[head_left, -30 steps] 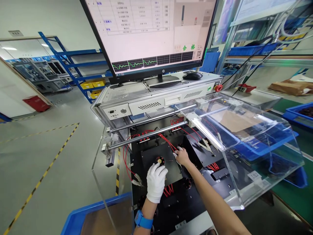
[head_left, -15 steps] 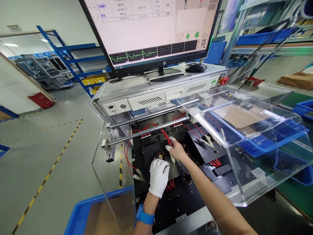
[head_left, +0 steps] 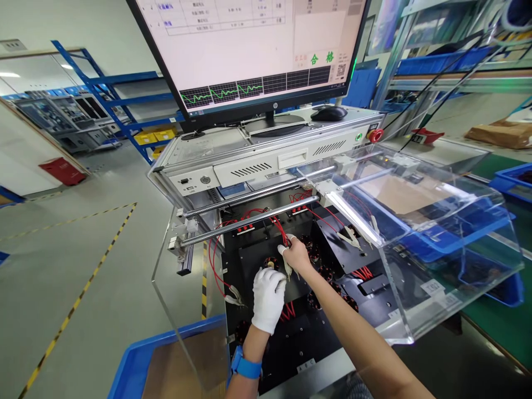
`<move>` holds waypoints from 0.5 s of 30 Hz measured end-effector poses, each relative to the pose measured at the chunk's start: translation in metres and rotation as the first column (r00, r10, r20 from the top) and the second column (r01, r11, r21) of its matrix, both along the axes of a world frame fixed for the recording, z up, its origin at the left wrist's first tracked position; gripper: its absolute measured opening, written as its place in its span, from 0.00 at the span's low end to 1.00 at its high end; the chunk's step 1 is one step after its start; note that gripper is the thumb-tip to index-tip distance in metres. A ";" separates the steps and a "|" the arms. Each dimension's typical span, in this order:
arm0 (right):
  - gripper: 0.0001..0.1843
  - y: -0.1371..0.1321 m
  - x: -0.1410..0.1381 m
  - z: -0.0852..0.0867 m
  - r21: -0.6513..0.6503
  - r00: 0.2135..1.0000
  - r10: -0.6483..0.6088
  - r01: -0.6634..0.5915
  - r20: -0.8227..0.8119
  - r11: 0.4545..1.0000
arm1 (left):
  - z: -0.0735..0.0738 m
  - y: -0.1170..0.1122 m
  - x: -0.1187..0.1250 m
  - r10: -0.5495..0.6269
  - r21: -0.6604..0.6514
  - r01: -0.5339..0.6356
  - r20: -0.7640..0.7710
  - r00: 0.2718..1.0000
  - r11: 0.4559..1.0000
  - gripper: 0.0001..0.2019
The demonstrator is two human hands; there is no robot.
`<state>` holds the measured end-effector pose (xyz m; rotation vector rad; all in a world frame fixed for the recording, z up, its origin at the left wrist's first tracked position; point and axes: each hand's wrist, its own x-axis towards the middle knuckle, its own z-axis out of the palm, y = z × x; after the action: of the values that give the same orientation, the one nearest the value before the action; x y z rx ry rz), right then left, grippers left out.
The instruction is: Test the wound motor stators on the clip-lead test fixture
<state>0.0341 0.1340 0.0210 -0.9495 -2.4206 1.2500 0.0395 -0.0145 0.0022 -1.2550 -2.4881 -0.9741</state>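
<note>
My left hand (head_left: pixel 268 299), in a white glove, is closed with its fingertips curled beside a small round wound coil (head_left: pixel 271 262) on the black work plate (head_left: pixel 255 257). What its fingers pinch is hidden. White covers sit on the fingertips of my right hand (head_left: pixel 297 257), which grips white test clips (head_left: pixel 287 269) on red leads (head_left: pixel 279 228). The clips point down, just right of my left hand. More white clips (head_left: pixel 235 296) lie at the plate's left edge, and another pair (head_left: pixel 349 238) rests on the right-hand plate. Several wound coils (head_left: pixel 313 301) lie around my right forearm.
A monitor (head_left: pixel 249 55) stands on the tester housing (head_left: pixel 257 166), beside a mouse (head_left: pixel 328 113) and a red stop button (head_left: pixel 375 136). Metal rails (head_left: pixel 249 221) cross above the plate. A clear cover (head_left: pixel 449 277) is at right. Blue trays (head_left: pixel 137 354) flank the bench.
The whole view has shifted slightly. Both hands stay in nearly the same place over the plate, my right still gripping the clips.
</note>
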 end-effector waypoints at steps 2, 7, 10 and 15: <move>0.25 -0.001 0.000 0.000 0.010 1.000 -0.012 0.012 0.004 1.000 | 0.000 0.000 0.000 -0.002 -0.002 0.002 0.008 1.000 1.000 0.05; 0.25 -0.004 -0.002 0.000 0.015 0.999 -0.036 0.036 -0.019 0.999 | -0.003 -0.001 0.000 -0.005 0.020 0.004 0.046 0.999 1.000 0.05; 0.21 0.004 -0.003 -0.009 -0.066 0.993 -0.055 0.048 -0.107 0.997 | -0.007 -0.002 -0.001 -0.001 0.093 -0.009 0.106 0.994 0.996 0.04; 0.18 0.034 -0.011 -0.033 -0.233 0.939 -0.293 0.249 -0.181 0.940 | -0.014 -0.003 -0.003 -0.003 0.197 -0.029 0.161 0.987 0.980 0.04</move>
<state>0.0234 0.1684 -0.0120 -1.1003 -1.9467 1.4346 0.0364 -0.0173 -0.0119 -1.1379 -2.4356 -1.3327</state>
